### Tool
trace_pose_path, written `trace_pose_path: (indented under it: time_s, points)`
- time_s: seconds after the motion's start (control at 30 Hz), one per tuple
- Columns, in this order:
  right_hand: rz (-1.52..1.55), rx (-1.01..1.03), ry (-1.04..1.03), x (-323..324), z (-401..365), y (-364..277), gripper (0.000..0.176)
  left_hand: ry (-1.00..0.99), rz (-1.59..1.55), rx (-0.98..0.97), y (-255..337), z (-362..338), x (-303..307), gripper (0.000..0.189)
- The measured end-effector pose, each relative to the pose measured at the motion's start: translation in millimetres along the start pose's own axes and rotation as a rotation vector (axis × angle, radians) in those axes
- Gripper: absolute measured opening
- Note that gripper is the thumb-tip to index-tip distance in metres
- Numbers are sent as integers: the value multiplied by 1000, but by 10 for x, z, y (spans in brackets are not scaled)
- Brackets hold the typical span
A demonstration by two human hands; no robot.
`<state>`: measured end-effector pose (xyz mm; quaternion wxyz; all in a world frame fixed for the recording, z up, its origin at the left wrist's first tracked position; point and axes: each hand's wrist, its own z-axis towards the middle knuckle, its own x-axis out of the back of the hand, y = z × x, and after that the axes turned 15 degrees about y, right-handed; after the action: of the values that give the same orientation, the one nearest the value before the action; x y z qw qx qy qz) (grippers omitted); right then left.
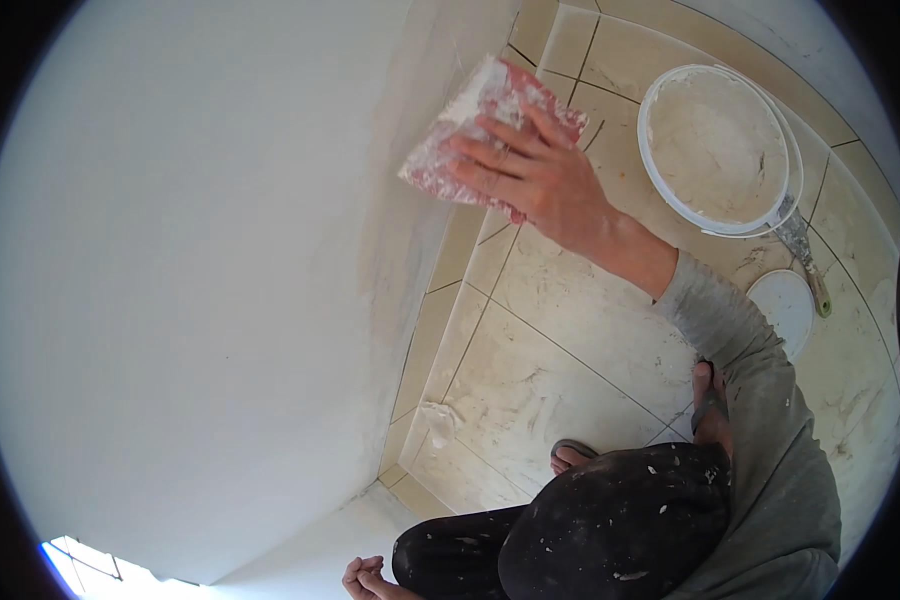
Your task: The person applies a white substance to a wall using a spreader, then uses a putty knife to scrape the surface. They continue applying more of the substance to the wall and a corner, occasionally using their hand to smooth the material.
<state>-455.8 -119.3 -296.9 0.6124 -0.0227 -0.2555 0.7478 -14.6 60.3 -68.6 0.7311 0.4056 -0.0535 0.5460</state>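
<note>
My right hand [540, 185] grips a red, putty-smeared flat spreader [450, 185], its fingers splayed across the back. The spreader's left edge is at the wall [220, 250], beside a damp-looking grey-beige band low on that surface. Down at the bottom of the view, my left hand [368, 580] rests near my knee with its fingers curled closed. Nothing shows in it, though the palm is hidden.
A white bucket [715, 150] of pale putty stands on the tiled floor [570, 330] at the upper right. Beside it lie a putty knife [796, 240] and a round white lid [785, 305]. A whitish scrap [440, 422] is on the floor near the wall.
</note>
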Motion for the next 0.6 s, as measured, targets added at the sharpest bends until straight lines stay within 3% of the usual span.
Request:
trace_pose_path:
  time_s: [0.1, 0.23, 0.4, 0.53, 0.6]
  points:
    - [-116, 36, 162, 35, 442, 247, 46, 22, 23, 34, 9, -5, 6, 32]
    - [-88, -30, 146, 5, 811, 419, 46, -9, 11, 19, -72, 42, -24, 30]
    - [123, -127, 138, -148, 781, 544, 45, -5, 48, 28, -10, 78, -64, 29]
    - [140, -91, 90, -159, 659, 547, 43, -30, 44, 7, -111, 141, -51, 32]
    - [131, -194, 11, -275, 345, 469, 44, -11, 56, 31, -139, 134, -68, 37]
